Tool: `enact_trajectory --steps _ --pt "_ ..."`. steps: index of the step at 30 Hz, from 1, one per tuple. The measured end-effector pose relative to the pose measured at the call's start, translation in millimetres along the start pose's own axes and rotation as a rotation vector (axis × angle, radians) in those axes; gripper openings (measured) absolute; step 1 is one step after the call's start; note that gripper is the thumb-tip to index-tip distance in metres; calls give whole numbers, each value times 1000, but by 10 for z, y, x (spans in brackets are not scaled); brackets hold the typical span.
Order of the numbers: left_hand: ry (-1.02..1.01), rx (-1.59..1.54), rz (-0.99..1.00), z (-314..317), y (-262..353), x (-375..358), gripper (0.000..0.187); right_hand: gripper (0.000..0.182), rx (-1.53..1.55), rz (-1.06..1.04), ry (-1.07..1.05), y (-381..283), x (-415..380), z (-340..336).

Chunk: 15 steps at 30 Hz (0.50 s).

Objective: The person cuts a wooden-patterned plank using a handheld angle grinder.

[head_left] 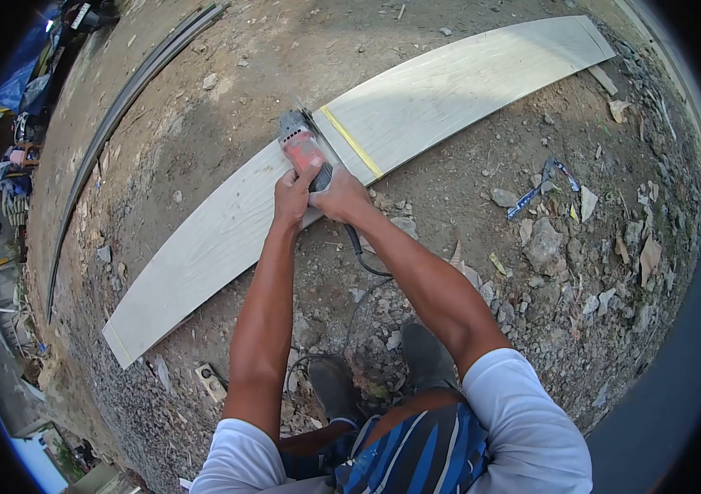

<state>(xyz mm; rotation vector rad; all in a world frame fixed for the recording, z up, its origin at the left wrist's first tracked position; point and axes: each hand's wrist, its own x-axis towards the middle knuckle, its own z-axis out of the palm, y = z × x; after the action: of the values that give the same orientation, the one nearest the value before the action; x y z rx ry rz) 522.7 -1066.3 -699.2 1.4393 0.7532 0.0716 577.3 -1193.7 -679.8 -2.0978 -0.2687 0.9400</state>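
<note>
Both hands hold a red and grey power tool (305, 150) over a long, pale, curved board (214, 222) lying on the ground. My left hand (291, 198) wraps round the tool's body from the left. On the right side, my right hand (342, 195) grips its dark rear end. The tool's head is at the board's far edge, just left of a yellow strip (352, 142) that crosses the board. A black cable (357, 247) runs from the tool down towards my boots. The tool's cutting part is hidden.
Dark curved strips (107, 136) lie at the left. A blue-handled object (535, 191), rocks (544, 247) and rubble are scattered to the right. My boots (428, 358) stand below the board, near a small socket-like block (211, 382). A grey surface (655, 403) borders the lower right.
</note>
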Motion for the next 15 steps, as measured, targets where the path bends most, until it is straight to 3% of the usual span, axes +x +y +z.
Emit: enact_trajectory --steps 4,11,13,15 --pt "3 28 -1 -15 -27 25 60 90 -17 19 -7 5 22 1" --pt "53 90 17 -35 -55 24 54 90 -63 -10 9 9 19 23" --pt "22 67 3 -28 -32 10 67 91 -40 -23 39 76 74 60" --pt "44 45 8 -12 -41 -3 68 91 -44 -41 17 85 59 40"
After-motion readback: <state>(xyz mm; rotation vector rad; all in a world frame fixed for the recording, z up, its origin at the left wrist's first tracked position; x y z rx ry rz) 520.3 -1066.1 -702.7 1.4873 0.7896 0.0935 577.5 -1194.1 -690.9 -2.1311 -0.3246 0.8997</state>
